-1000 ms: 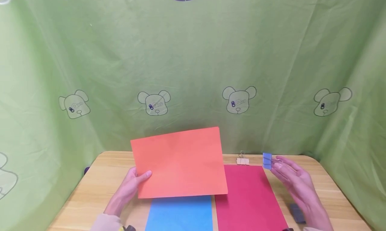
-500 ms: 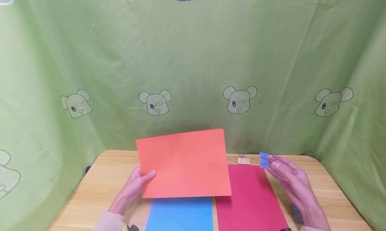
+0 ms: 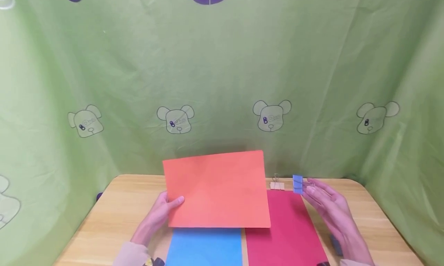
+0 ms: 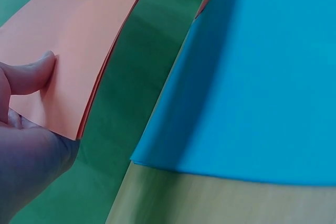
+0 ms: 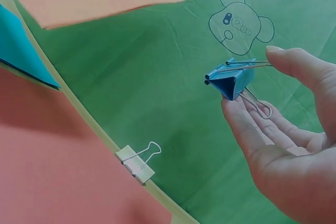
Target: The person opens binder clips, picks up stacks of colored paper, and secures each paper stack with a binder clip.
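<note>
My left hand grips a thin stack of orange paper by its lower left, the thumb lying across the front. The stack is raised and tilted above the table, and its layered edges show in the left wrist view. To its right, my right hand pinches a blue binder clip by its wire handles. In the right wrist view, the thumb is on one handle of the blue clip and fingers are under the other. The clip is apart from the orange paper.
Blue paper and crimson paper lie side by side on the wooden table. A whitish binder clip is at the crimson paper's far edge. A dark object is partly hidden by my right forearm. A green curtain hangs behind.
The orange stack has shifted right with my left hand. My right hand has moved a little left with the blue binder clip, narrowing the gap between them.
</note>
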Demonstrator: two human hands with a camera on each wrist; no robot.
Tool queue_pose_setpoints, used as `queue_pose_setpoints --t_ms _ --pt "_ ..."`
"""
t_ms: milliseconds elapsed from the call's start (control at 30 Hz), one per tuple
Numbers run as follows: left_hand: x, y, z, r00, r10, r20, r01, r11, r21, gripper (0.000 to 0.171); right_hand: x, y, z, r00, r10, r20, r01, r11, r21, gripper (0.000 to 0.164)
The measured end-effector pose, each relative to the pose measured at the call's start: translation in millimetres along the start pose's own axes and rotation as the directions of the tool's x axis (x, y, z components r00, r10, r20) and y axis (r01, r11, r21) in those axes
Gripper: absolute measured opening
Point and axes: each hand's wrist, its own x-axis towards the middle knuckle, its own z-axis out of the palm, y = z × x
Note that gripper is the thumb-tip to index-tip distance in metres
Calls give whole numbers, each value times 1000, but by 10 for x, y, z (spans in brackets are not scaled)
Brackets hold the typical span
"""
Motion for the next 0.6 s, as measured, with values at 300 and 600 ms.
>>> queue_pose_setpoints --t_ms 300,600 --pt "42 35 76 1000 -2 -9 2 1000 9 38 7 0 49 999 -38 -17 40 994 103 33" --pt "56 59 142 1000 -18 -1 18 1000 14 41 37 -11 77 997 -77 21 73 985 157 30"
